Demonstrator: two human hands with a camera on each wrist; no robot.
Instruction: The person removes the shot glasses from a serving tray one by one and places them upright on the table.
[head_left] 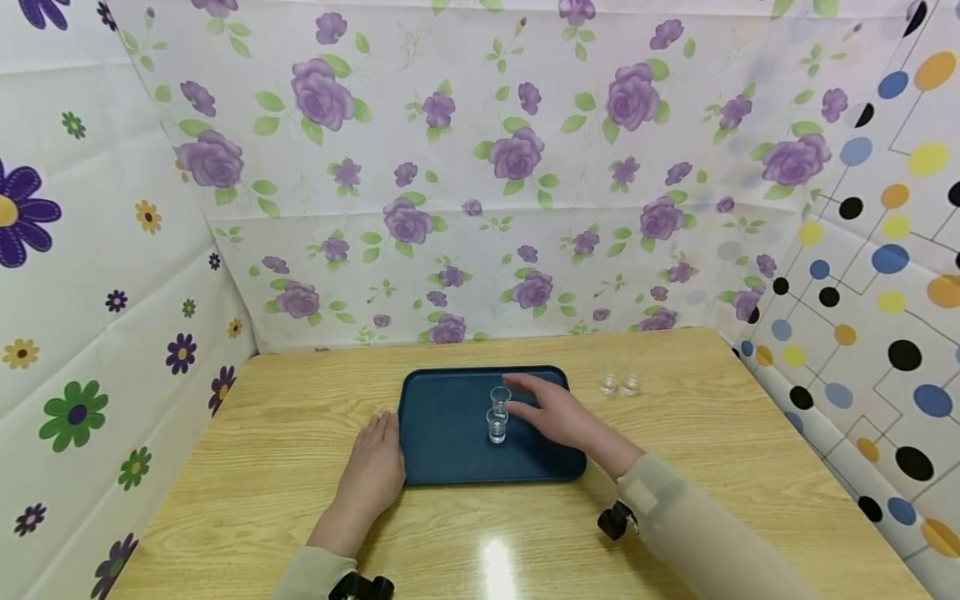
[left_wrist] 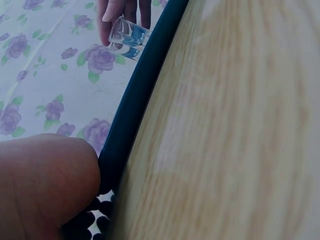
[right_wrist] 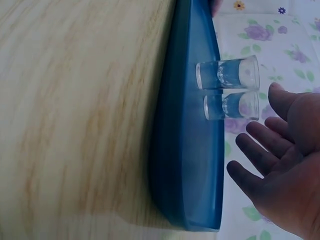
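Two small clear shot glasses stand upright on a dark blue tray, one behind the other near its middle. The nearer glass overlaps the farther glass in the head view. My right hand hovers over the tray's right part, fingers spread and thumb apart, close beside the farther glass. In the right wrist view that hand holds nothing, with a gap between its fingertips and the glasses. At the tray's left edge, my left hand rests with its fingers straight along the rim.
Two more clear shot glasses stand side by side on the wooden table, right of the tray. Flowered cloth hangs behind the table, and patterned cloths rise along the left and right sides.
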